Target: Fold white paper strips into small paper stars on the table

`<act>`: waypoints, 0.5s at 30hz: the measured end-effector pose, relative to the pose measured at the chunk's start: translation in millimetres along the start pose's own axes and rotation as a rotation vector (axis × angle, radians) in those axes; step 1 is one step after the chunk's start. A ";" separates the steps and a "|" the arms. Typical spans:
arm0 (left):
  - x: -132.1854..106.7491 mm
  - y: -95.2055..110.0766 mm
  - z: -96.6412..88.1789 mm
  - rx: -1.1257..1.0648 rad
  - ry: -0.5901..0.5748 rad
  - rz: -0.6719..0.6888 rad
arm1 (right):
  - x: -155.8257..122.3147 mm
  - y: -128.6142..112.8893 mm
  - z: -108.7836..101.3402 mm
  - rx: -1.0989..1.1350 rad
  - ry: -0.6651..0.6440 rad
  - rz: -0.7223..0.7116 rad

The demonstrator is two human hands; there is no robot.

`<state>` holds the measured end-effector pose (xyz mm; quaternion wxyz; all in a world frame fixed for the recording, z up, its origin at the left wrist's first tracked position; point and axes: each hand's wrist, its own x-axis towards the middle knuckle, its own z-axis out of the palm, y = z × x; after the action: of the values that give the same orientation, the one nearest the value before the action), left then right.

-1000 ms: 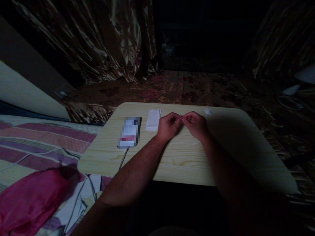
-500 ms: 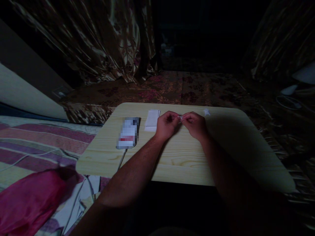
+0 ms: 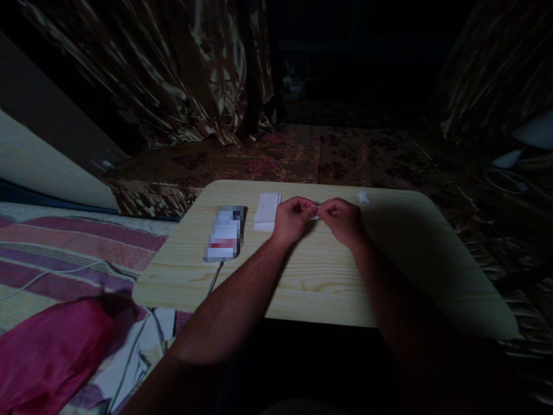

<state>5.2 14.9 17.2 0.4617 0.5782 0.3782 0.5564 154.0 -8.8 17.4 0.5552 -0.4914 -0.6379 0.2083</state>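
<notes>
Where the left hand (image 3: 292, 222) and right hand (image 3: 344, 221) meet, fingers (image 3: 305, 202) pinch a small white piece (image 3: 317, 208) between them.

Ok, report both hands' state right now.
Left hand: closed, pinching a small white piece.
Right hand: closed, pinching the same small white piece.

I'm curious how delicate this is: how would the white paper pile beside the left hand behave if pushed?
The paper pile would probably slide easily, since it lies flat on the smooth-looking table. Its layers might shift apart, as their edges already sit slightly out of line. It looks thin, so likely light.
</notes>
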 end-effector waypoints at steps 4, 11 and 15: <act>-0.2 2.0 0.4 -0.007 0.014 -0.029 | -0.1 -0.9 -0.3 -0.015 0.000 -0.004; 0.0 2.0 0.5 -0.071 0.007 -0.049 | 0.1 -0.9 0.0 -0.008 0.001 -0.023; 0.4 0.9 0.1 -0.063 0.004 -0.040 | -0.1 -0.9 0.5 -0.015 -0.005 -0.005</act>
<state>5.3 15.0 18.1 0.4901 0.5546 0.3727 0.5597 153.2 -9.2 17.9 0.5504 -0.4935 -0.6421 0.2032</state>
